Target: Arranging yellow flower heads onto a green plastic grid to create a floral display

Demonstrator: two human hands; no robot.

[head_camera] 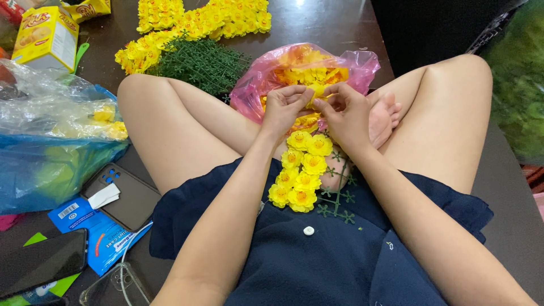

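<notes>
Between fingertips (310, 101), yellow flower (316, 90) mostly hidden.

A flower strand (300, 173) lies in the lap before the plastic bag (300, 73), a pile of stems (201, 65) left of the bag, two phones (122, 195) on the surface at far left

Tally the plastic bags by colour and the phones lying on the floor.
Pink bag of yellow flowers, just beyond the left hand and right hand: 1
Blue bag: 1
Phones, one face down, one face up: 2
Total: 4
</notes>
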